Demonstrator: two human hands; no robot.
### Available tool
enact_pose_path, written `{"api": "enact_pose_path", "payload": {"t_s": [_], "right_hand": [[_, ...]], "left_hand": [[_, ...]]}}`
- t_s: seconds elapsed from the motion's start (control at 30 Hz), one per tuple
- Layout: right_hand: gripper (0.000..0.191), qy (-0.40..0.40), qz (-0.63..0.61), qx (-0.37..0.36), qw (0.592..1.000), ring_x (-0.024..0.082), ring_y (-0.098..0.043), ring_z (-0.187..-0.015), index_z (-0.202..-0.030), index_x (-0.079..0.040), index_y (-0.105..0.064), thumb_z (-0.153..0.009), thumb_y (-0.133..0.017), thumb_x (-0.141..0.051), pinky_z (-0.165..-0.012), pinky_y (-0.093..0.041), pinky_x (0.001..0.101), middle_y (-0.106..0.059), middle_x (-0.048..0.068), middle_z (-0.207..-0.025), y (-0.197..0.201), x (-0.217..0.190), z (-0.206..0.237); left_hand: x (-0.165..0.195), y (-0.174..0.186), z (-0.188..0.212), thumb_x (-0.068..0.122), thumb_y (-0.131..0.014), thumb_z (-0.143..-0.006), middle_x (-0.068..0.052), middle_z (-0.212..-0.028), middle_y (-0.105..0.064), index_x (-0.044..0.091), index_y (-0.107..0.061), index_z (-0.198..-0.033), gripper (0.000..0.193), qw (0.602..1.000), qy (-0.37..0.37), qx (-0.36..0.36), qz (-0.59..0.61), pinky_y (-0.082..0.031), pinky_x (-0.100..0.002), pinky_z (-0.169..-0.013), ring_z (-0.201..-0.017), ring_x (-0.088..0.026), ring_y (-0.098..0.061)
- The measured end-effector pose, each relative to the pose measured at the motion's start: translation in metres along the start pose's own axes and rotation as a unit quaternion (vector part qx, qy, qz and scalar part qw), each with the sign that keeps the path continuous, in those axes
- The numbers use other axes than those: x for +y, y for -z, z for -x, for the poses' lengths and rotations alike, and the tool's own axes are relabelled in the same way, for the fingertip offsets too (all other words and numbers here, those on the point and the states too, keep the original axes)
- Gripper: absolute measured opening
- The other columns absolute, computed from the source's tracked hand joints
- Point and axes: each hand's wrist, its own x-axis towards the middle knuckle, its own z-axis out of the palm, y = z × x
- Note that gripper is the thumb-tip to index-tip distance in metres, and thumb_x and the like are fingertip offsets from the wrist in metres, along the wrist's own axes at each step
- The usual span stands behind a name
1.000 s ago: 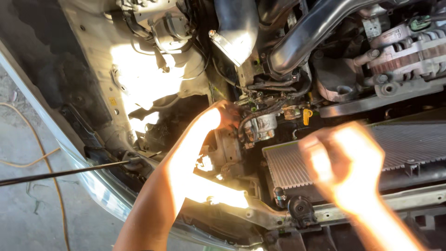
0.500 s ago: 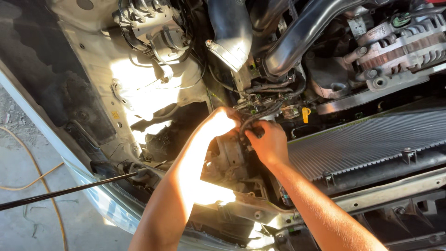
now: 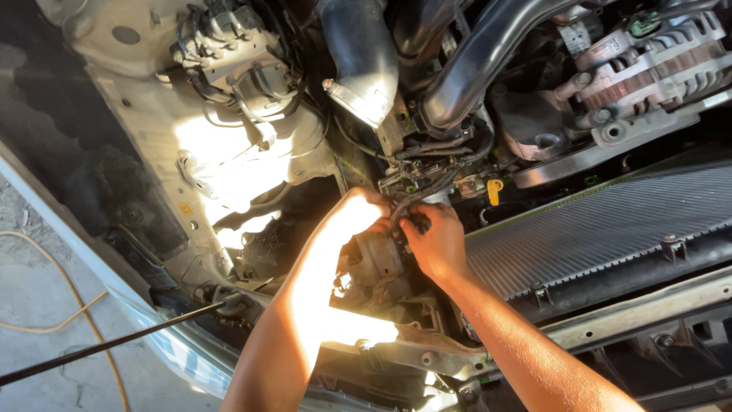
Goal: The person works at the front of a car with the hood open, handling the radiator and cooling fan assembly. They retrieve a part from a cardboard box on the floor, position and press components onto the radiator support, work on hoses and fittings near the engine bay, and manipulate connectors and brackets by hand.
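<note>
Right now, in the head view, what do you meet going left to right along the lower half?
Orange cord → black prop rod → left hand → right hand → finned radiator.

Two bare hands are present: left hand (image 3: 358, 217), right hand (image 3: 435, 240). One radiator (image 3: 602, 221), one alternator (image 3: 656, 61), one yellow dipstick handle (image 3: 495, 191), one prop rod (image 3: 107, 347), two large black hoses (image 3: 473, 61).

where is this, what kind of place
Likely an open car engine bay, outdoors or at a yard: finned radiator, alternator, black hoses. Both hands work at a hose beside it.
</note>
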Motion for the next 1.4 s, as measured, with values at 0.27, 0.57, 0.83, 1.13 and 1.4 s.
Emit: {"api": "enact_pose_path", "payload": {"t_s": [0.27,0.57,0.83,1.13,1.4], "right_hand": [[0.026,-0.016,-0.011,-0.005,1.0,0.032,-0.067,-0.093,-0.098,0.0,-0.074,-0.082,-0.079,-0.019,-0.081,-0.053,0.0405,-0.073,0.015,-0.093,-0.002,0.001,-0.001],[0.026,0.009,-0.005,0.017,1.0,0.038,-0.064,-0.098,-0.101,-0.001,-0.073,-0.082,-0.078,-0.019,-0.084,-0.052,0.0462,-0.073,0.017,-0.099,-0.004,0.013,-0.001],[0.026,0.017,-0.015,0.03,0.999,0.04,-0.064,-0.096,-0.101,-0.001,-0.073,-0.081,-0.077,-0.017,-0.083,-0.051,0.048,-0.071,0.018,-0.096,-0.004,0.019,-0.002],[0.025,0.037,-0.003,0.035,0.999,0.041,-0.063,-0.093,-0.099,-0.002,-0.072,-0.081,-0.078,-0.018,-0.083,-0.051,0.0496,-0.07,0.019,-0.092,-0.008,0.027,-0.005],[0.027,0.048,0.008,0.022,0.999,0.042,-0.063,-0.098,-0.1,-0.001,-0.073,-0.08,-0.079,-0.019,-0.087,-0.051,0.0493,-0.071,0.02,-0.098,-0.001,0.03,-0.008]], "left_hand": [[-0.013,0.002,-0.005,0.01,-0.063,-0.089,-0.015,-0.096,-0.077,-0.008,-0.073,-0.111,0.03,1.0,0.008,0.02,0.021,-0.063,-0.03,-0.078,-0.085,-0.022,-0.076],[-0.056,0.021,-0.021,0.029,-0.067,-0.09,-0.019,-0.108,-0.075,-0.01,-0.069,-0.116,0.047,0.994,-0.072,-0.037,0.08,-0.063,-0.039,-0.084,-0.091,-0.027,-0.075],[-0.039,0.013,-0.013,0.032,-0.062,-0.09,-0.019,-0.113,-0.075,-0.01,-0.067,-0.121,0.053,0.996,-0.048,-0.03,0.065,-0.061,-0.039,-0.091,-0.101,-0.028,-0.075],[-0.008,-0.007,-0.002,0.014,-0.061,-0.089,-0.021,-0.11,-0.075,-0.014,-0.067,-0.117,0.04,0.998,-0.058,-0.001,-0.002,-0.063,-0.037,-0.089,-0.099,-0.028,-0.075],[0.004,-0.018,-0.012,-0.003,-0.054,-0.089,-0.017,-0.105,-0.076,-0.013,-0.066,-0.114,0.03,0.993,-0.033,0.027,-0.111,-0.064,-0.033,-0.083,-0.09,-0.023,-0.076]]}}
